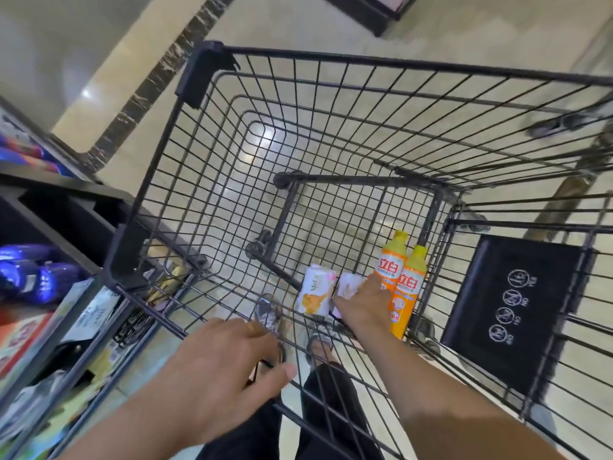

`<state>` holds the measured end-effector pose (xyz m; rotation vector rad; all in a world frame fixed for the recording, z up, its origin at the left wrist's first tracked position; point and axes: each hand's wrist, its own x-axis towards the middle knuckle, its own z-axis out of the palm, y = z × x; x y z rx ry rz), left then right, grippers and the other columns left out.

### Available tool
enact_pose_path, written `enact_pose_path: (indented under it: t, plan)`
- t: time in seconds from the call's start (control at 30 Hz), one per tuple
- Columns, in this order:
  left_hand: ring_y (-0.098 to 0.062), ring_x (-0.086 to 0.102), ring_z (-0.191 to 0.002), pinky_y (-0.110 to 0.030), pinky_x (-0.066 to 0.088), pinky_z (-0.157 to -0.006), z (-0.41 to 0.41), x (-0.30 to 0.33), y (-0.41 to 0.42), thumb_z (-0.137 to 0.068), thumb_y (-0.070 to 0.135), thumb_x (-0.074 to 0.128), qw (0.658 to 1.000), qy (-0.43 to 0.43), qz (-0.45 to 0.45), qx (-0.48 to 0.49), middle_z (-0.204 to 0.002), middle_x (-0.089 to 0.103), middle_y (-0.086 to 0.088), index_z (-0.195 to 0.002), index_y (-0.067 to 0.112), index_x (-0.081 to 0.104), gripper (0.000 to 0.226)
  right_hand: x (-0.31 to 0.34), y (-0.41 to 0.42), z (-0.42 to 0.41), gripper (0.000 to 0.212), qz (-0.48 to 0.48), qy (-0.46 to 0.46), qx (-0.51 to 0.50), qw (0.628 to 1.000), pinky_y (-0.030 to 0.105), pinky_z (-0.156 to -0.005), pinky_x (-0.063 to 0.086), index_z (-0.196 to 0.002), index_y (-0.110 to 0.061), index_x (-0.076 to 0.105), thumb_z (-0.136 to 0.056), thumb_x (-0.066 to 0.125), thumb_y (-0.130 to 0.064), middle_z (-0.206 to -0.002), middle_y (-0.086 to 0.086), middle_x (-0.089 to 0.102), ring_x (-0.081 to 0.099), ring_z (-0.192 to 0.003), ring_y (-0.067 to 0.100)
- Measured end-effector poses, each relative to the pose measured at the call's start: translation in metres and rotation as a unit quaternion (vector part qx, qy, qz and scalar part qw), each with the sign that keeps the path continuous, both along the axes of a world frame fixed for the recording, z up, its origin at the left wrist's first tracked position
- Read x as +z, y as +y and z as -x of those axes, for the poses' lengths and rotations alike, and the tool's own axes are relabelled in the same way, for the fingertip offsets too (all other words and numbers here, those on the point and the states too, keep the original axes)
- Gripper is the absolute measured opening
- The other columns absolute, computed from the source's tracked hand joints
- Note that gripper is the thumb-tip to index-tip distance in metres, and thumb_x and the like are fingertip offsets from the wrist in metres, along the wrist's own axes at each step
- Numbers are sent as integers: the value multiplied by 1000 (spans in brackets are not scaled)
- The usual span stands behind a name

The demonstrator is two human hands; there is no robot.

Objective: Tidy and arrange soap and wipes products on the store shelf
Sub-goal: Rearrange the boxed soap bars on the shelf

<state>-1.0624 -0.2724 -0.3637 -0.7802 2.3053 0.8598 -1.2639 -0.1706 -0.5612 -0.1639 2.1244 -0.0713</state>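
Note:
A black wire shopping cart [159, 154] fills the view. On its floor lie a white soap pack with an orange print [315, 295], a second white pack [350, 285] and two orange bottles with yellow caps [403, 283]. My right hand [363, 302] reaches down into the cart and its fingers rest on the second white pack, partly hiding it. My left hand [215, 363] is at the cart's near rim, fingers curled over the wire, thumb pointing right.
A dark store shelf [66, 207] stands at the left with purple packets [36, 277] and coloured boxes below. The cart's black child-seat flap [510, 310] is at the right. My feet and the tiled floor show through the wire.

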Motion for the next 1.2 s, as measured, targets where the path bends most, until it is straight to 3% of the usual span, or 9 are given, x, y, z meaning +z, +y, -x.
enact_pose_path:
  t: [0.17, 0.27, 0.4, 0.53, 0.8, 0.97, 1.03, 1.13, 1.2]
  plan:
    - [-16, 52, -62, -34, 46, -58, -14, -23, 5, -99, 54, 41, 983, 124, 110, -78, -70, 56, 10, -74, 30, 61, 40, 17, 4, -2, 108, 16, 8, 5, 1000, 50, -108, 45, -161, -24, 5, -84, 70, -60, -155, 17, 26, 46, -136, 41]
    - [-17, 49, -56, -30, 41, -53, -12, -32, -2, -95, 49, 45, 975, 162, 129, -81, -64, 55, 8, -69, 28, 60, 36, 36, 0, -3, 88, 23, -5, 38, 999, 48, -103, 48, -157, -24, 22, -88, 64, -61, -148, 14, 34, 52, -129, 40]
    - [-17, 48, -53, -28, 40, -52, -3, -36, -20, -94, 48, 45, 970, 185, 142, -68, -61, 54, 7, -68, 26, 62, 38, 62, -17, -11, 48, 68, -106, 70, 990, 30, -80, 45, -129, -25, 58, -89, 66, -51, -129, 1, 60, 61, -109, 22]
    - [-17, 46, -51, -27, 25, -52, 6, -36, -43, -95, 48, 41, 967, 168, 171, -87, -60, 55, 5, -68, 25, 63, 42, 83, -36, -33, 17, 97, -165, 114, 975, 21, -62, 39, -99, -33, 65, -89, 62, -47, -107, -10, 67, 60, -89, 8]
    - [-24, 47, -50, -29, 37, -47, 17, -38, -86, -94, 46, 38, 960, 180, 182, -113, -58, 52, 1, -66, 21, 57, 42, 95, -81, -24, 22, 62, -202, 173, 962, 31, -83, 42, -106, -31, 66, -94, 64, -49, -124, -3, 64, 58, -112, 19]
    - [-23, 32, -47, -26, 24, -47, 26, -32, -106, -92, 45, 40, 952, 202, 196, -116, -53, 35, 2, -59, 19, 46, 42, 94, -105, -29, 35, 34, -208, 216, 953, 36, -85, 45, -119, -14, 67, -101, 52, -40, -127, 11, 64, 59, -113, 30]
    - [-24, 32, -47, -26, 24, -47, 27, -32, -109, -92, 45, 39, 953, 201, 194, -119, -52, 34, 1, -59, 19, 44, 42, 94, -105, -30, 29, 36, -220, 227, 948, 38, -86, 45, -114, -11, 63, -106, 43, -29, -128, 20, 62, 59, -105, 31]
    - [-25, 40, -47, -27, 30, -47, 27, -34, -112, -92, 46, 36, 954, 196, 191, -122, -52, 42, -2, -60, 17, 47, 45, 100, -103, -30, 27, 62, -213, 212, 952, 27, -65, 43, -89, -18, 57, -107, 41, -30, -101, 15, 63, 52, -70, 16]
    - [-25, 43, -47, -28, 34, -47, 26, -36, -113, -92, 47, 35, 952, 204, 191, -123, -52, 44, -2, -60, 16, 50, 47, 102, -105, -29, 27, 58, -214, 222, 949, 29, -66, 42, -89, -16, 56, -108, 41, -28, -101, 14, 63, 53, -72, 16]
